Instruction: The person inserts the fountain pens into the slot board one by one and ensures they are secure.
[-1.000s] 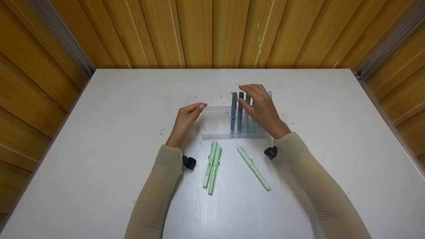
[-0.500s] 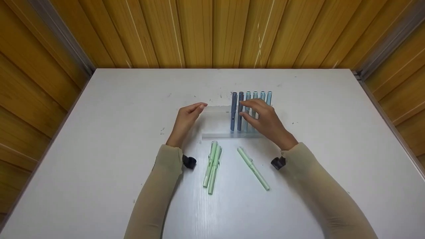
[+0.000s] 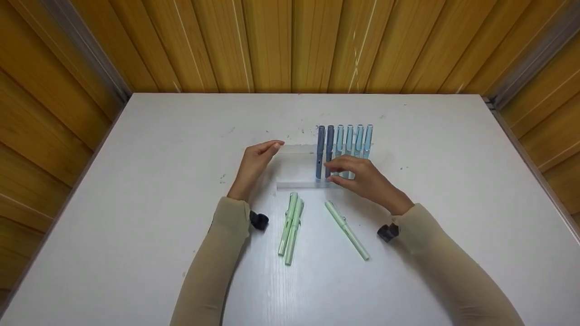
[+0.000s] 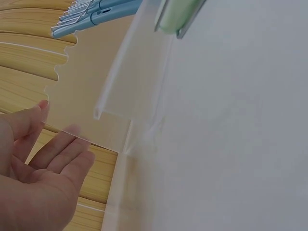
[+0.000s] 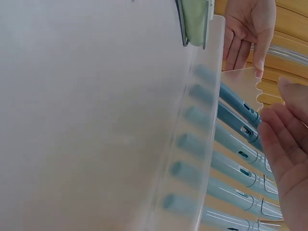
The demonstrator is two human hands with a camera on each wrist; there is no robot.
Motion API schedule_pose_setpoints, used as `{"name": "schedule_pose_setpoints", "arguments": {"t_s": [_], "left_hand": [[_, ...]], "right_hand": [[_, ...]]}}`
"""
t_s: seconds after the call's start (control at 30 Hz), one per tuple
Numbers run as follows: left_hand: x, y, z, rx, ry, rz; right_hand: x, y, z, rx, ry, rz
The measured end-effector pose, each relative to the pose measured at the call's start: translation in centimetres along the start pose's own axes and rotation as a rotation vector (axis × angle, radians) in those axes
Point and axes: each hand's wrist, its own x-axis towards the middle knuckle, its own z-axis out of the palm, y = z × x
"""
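Keep your left hand (image 3: 253, 165), fingers loose, steadying the clear rack's (image 3: 297, 170) left end; your right hand (image 3: 362, 179), relaxed and holding nothing, hovers beside the rack's 6 blue pens (image 3: 344, 142); the green pens (image 3: 292, 226) lie before the rack, so lift 1 by its middle

Lighting evenly and brightly from above, leaving only faint, soft shadows on the white table (image 3: 136, 203) beneath the sleeves. Showing mild glare on the table's near part and thin bright streaks on the wood panelling (image 3: 290, 45). Bending straight edges slightly toward the corners in the head view. Rendering the left hand (image 4: 38, 183) and right hand (image 5: 288, 159) soft and out of focus in the wrist views, with the clear holder (image 5: 202, 144) hazy, the tabletop washed out.
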Motion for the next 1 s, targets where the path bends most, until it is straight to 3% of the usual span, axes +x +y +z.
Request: {"name": "schedule_pose_setpoints", "arguments": {"t_s": [0.27,0.4,0.67,1.0], "left_hand": [[0.1,0.0,0.1,0.006,-0.001,-0.004],[0.1,0.0,0.0,0.0,-0.003,0.001],[0.0,-0.1,-0.1,0.043,0.003,-0.008],[0.1,-0.2,-0.1,0.016,-0.008,0.006]], "right_hand": [[-0.9,0.4,-0.4,0.132,-0.273,0.145],[-1.1,0.4,-0.5,0.133,-0.392,0.215],[-1.4,0.4,-0.3,0.108,-0.503,0.293],[-1.3,0.7,-0.1,0.148,-0.54,0.28]]}}
